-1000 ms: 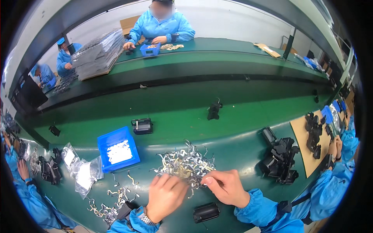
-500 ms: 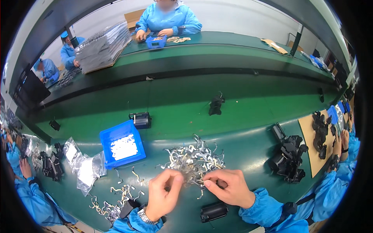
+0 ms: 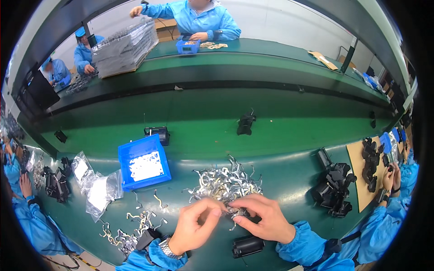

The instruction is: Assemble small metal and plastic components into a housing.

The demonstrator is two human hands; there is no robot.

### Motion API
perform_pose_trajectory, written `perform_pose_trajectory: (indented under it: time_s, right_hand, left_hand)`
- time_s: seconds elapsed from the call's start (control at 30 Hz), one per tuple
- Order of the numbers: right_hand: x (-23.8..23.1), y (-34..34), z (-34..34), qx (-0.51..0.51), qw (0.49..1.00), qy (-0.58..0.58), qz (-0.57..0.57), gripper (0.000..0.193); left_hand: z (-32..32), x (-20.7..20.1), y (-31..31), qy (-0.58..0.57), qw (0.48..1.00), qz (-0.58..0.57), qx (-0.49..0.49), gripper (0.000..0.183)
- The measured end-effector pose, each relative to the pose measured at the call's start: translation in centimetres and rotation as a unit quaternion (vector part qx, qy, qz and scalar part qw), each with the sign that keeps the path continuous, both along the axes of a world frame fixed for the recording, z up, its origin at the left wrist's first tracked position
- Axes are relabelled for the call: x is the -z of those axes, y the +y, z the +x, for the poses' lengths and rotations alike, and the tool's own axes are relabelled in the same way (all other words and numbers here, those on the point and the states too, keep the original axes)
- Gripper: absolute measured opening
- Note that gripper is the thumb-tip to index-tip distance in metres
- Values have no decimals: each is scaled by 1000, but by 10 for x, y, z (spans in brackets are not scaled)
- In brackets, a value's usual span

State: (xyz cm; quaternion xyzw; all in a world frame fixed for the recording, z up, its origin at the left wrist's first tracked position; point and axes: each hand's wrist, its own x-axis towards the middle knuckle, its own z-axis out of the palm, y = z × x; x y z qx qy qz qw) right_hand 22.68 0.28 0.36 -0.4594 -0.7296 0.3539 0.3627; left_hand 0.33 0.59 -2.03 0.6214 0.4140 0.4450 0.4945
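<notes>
A heap of short cables with small pale connectors [image 3: 226,180] lies in front of me on the green table. At its near edge my left hand [image 3: 196,226] is closed, thumb and forefinger pinched together; what lies between those fingertips is too small to make out. Facing it, my right hand [image 3: 264,219] is closed with thumb and fingers around a short cable [image 3: 242,211], beside the heap. The two hands' fingertips nearly meet. Just below my right hand rests a black cylindrical part [image 3: 248,246].
A blue bin [image 3: 168,174] with small white pieces stands left, beside clear plastic bags [image 3: 101,194]. A smaller cable cluster [image 3: 131,230] lies near my left forearm. Black parts [image 3: 334,185] are piled right, near cardboard [image 3: 357,167]. Co-workers sit across and at both sides.
My hands have drawn closer together at the heap's near edge, the left moving slightly right. Across the table, a co-worker has raised one arm toward the stack of trays.
</notes>
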Motion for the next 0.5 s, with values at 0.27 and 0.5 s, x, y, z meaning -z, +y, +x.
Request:
perform_pose_trajectory:
  time_s: [0.27,0.5]
  right_hand:
    - [10,-5,8,-20,998,28,-51,15]
    - [20,-15,3,1,946,237,-221,19]
  left_hand:
    - [5,-12,-2,57,990,120,-41,12]
    - [3,-8,-2,206,915,344,-40,23]
